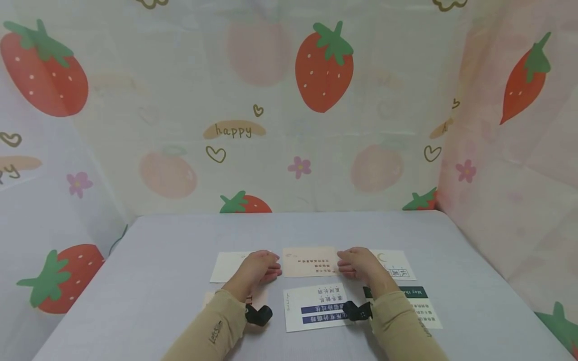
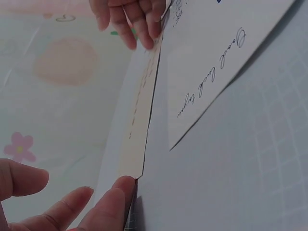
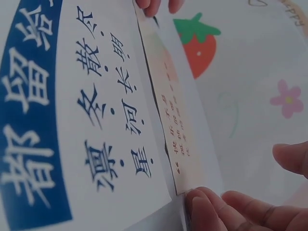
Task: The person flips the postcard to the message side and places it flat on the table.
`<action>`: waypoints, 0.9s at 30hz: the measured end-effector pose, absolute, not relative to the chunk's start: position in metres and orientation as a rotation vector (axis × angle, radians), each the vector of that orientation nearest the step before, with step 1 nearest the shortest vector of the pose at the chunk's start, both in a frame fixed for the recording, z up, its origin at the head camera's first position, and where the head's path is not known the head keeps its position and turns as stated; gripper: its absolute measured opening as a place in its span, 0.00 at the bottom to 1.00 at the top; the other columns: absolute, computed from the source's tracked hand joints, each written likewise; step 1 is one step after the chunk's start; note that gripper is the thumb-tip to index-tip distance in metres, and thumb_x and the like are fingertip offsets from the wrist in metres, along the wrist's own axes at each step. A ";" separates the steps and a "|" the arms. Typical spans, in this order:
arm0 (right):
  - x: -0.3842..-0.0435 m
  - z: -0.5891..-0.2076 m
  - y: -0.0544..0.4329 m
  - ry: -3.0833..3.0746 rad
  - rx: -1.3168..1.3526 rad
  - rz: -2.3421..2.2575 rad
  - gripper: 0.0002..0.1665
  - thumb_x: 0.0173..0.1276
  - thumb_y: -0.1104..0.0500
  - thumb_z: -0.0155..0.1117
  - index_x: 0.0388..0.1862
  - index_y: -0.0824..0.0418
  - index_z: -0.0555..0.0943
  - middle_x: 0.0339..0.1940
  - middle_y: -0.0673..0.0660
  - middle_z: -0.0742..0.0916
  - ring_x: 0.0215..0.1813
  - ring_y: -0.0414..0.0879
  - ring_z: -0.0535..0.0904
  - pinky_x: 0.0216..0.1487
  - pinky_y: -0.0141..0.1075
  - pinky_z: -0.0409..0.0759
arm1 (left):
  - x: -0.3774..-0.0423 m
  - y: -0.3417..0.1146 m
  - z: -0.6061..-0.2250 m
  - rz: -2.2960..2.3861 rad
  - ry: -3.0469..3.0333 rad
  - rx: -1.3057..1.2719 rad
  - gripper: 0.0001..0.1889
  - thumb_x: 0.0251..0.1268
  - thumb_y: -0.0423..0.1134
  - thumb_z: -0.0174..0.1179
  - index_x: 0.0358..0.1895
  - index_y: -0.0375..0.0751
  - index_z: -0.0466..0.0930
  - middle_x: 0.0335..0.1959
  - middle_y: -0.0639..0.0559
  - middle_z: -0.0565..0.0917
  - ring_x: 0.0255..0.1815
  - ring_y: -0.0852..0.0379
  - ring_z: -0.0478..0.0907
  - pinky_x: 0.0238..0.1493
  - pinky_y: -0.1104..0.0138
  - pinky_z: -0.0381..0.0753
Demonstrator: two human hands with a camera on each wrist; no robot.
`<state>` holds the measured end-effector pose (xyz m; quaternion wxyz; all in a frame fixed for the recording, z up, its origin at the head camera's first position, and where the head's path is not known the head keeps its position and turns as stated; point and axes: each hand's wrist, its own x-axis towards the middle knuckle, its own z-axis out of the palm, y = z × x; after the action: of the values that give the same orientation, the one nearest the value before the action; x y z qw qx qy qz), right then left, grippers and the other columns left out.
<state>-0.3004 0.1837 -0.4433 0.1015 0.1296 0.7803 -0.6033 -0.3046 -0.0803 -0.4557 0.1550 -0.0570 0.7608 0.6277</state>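
Observation:
A pale peach card with small red lettering lies flat in the middle of the back row. At its left edge is my left hand, thumb apart from the fingers, with fingertips right at the card's corner in the left wrist view. My right hand is at the opposite edge, its fingertips touching the near corner in the right wrist view. Neither thumb closes on the card. In front of it lies a white card with blue bands and dark characters.
A white card lies partly behind my left hand, and another white card with a moon print lies right of my right hand. A peach card and a green-banded card are partly under my forearms. Strawberry-print curtains enclose the table.

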 end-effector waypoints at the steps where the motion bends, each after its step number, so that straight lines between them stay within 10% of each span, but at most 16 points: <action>1: -0.300 -0.443 0.183 2.305 0.387 -1.784 0.21 0.66 0.57 0.56 0.51 0.72 0.71 0.43 0.67 0.81 0.38 0.49 0.81 0.40 0.36 0.80 | -0.305 -0.080 -0.455 1.795 2.183 -0.161 0.16 0.67 0.41 0.49 0.51 0.33 0.73 0.41 0.42 0.80 0.37 0.54 0.81 0.39 0.68 0.81; 27: -0.297 -0.445 0.179 2.360 0.409 -1.752 0.27 0.68 0.52 0.54 0.57 0.71 0.68 0.49 0.68 0.79 0.46 0.52 0.79 0.43 0.38 0.79 | -0.304 -0.078 -0.457 1.855 2.100 -0.203 0.17 0.67 0.41 0.49 0.54 0.34 0.70 0.41 0.40 0.80 0.36 0.53 0.81 0.38 0.66 0.81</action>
<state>-0.2974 0.1787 -0.4451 0.0871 0.1373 0.7922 -0.5882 -0.3041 -0.0778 -0.4571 0.1655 -0.0713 0.7372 0.6512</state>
